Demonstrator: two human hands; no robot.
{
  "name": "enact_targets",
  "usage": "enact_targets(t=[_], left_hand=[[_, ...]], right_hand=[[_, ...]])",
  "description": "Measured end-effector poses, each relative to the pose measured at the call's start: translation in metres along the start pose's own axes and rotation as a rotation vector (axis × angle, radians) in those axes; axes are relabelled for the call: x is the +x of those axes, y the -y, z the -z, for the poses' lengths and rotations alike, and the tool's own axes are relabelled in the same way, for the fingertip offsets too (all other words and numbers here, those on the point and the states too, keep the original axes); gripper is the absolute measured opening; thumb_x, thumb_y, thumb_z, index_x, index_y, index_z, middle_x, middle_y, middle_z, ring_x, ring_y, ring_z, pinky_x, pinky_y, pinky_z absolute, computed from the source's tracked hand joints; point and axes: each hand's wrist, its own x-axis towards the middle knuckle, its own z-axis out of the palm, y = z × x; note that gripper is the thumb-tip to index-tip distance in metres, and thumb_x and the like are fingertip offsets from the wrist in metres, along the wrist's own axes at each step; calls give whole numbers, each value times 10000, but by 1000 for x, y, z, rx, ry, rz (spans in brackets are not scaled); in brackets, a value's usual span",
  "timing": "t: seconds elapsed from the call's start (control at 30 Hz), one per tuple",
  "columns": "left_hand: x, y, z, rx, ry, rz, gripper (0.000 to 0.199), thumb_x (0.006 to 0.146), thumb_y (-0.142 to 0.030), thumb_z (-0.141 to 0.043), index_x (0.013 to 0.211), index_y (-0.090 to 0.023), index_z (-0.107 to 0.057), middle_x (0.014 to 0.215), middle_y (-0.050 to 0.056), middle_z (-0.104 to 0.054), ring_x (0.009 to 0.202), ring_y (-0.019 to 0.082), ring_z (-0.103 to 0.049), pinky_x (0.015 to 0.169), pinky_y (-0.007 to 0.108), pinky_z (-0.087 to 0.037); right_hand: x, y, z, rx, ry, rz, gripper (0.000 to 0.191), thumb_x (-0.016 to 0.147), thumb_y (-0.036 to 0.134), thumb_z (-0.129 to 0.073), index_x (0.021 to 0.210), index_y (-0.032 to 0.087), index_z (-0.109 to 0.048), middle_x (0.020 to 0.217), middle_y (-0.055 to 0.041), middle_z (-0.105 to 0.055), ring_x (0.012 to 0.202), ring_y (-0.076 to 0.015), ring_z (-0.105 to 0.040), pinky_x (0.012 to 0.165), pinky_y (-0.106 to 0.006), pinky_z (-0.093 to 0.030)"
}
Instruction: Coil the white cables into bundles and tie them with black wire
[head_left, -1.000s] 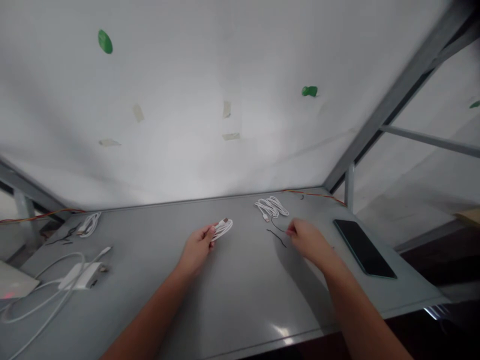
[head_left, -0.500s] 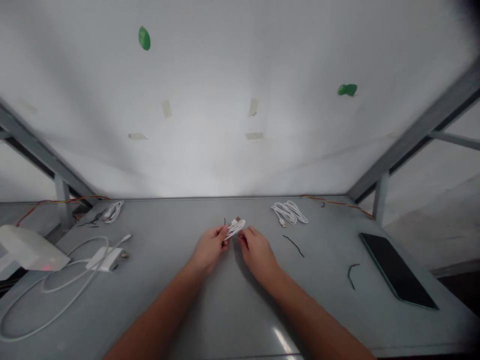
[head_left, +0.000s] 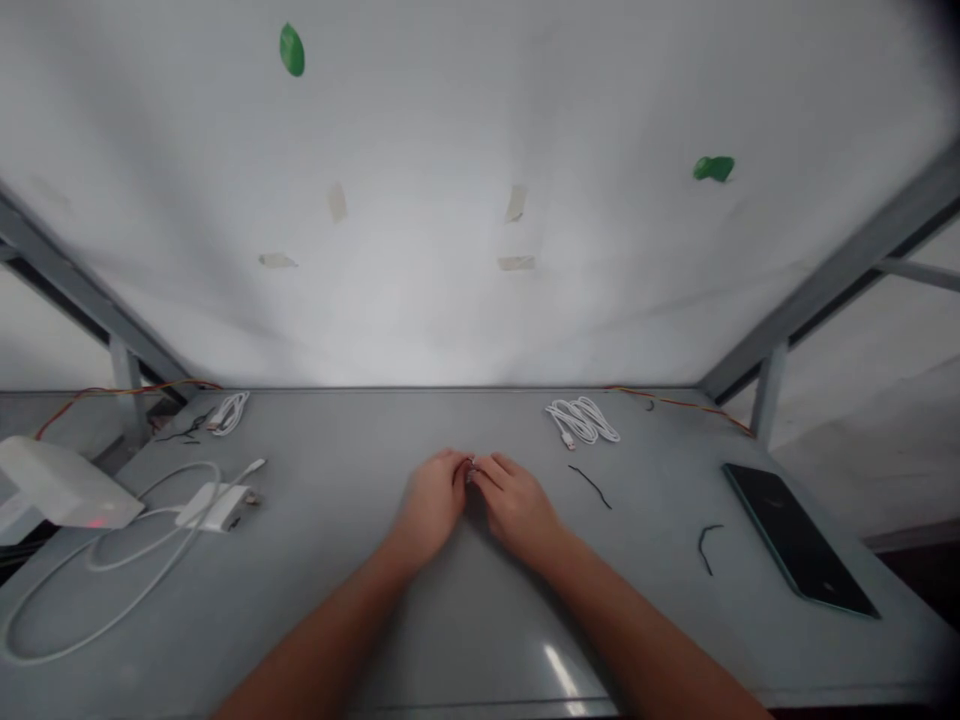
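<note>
My left hand (head_left: 433, 505) and my right hand (head_left: 517, 505) meet fingertip to fingertip above the middle of the grey table (head_left: 472, 640). Between them, a small piece of the coiled white USB cable (head_left: 471, 468) shows; the rest is hidden behind the left fingers. The left hand is closed around that bundle. The right thumb and forefinger are pinched at the bundle, where a dark twist tie showed a moment before; the tie is now mostly hidden. To the right of the hands lies a loose black twist tie (head_left: 591, 487).
A coiled white cable (head_left: 583, 420) lies at back right, a smaller bundle (head_left: 227, 413) at back left. A white charger (head_left: 214, 507) with a looped cord and a white box (head_left: 71, 485) stand left. A tablet-like black device (head_left: 799, 540) and another tie (head_left: 703, 550) lie right.
The left hand has turned over the cable bundle, so its loops and plug are now hidden. Both hands' fingertips have come together. The view has tilted slightly downward.
</note>
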Motion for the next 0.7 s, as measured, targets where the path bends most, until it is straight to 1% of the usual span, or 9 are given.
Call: enact_targets(t=[0.1,0.17,0.27,0.33,0.43,0.53,0.63,0.7], left_hand=[[-1,-7,2,79,12,-40,331,977,-86,-435,918,-151,-754,935,126,-730,834,219,-662,835,346,-500],[-1,-9,4,104,26,-47,330,973,-64,-426,906,-138,-740,916,125,-706,813,216,-644,819,346,-496],[-2,-8,7,143,67,-67,334,976,-62,-413,888,-145,-725,898,110,-671,819,225,-626,827,364,-502],[-3,-6,8,143,87,-83,335,968,-52,-409,899,-156,-719,914,103,-656,851,233,-622,848,376,-509],[-6,-4,8,68,103,-115,347,960,-36,-398,1005,-164,-718,1010,106,-652,944,228,-633,924,379,-517],[-8,-5,9,5,126,-132,302,974,-81,-457,1124,-173,-703,1108,104,-639,1021,212,-639,980,364,-516],[-8,-9,11,64,158,-119,234,966,-96,-502,1057,-170,-705,1058,89,-638,1013,215,-637,974,368,-521],[-8,-12,12,127,143,-116,251,970,-72,-471,1009,-165,-701,1026,83,-634,983,213,-638,959,370,-523]], right_hand=[[2,-3,0,34,-60,41,359,953,-7,-433,1091,124,-737,1181,-171,-724,1010,-255,-632,915,-390,-584],[2,-4,0,42,-94,52,381,970,-3,-419,1134,130,-736,1251,-166,-724,1052,-249,-641,936,-381,-590],[0,-3,-2,53,-90,29,385,980,14,-421,1150,144,-741,1194,-155,-754,987,-237,-666,882,-371,-610],[-2,-3,-3,53,-80,-14,386,970,17,-436,1159,152,-745,1143,-150,-767,951,-234,-682,851,-369,-615],[-5,-3,-5,45,-108,-86,383,952,8,-467,1152,166,-753,1075,-132,-779,914,-229,-698,822,-356,-610],[-4,-3,-6,56,-152,-147,359,966,23,-490,1130,194,-760,1047,-111,-781,895,-218,-703,816,-344,-599],[-2,0,-6,70,-182,-205,310,993,47,-499,1075,202,-756,995,-93,-775,876,-217,-686,820,-343,-581],[0,2,-7,63,-181,-251,290,1001,56,-496,1024,196,-749,937,-90,-759,855,-229,-663,805,-354,-566]])
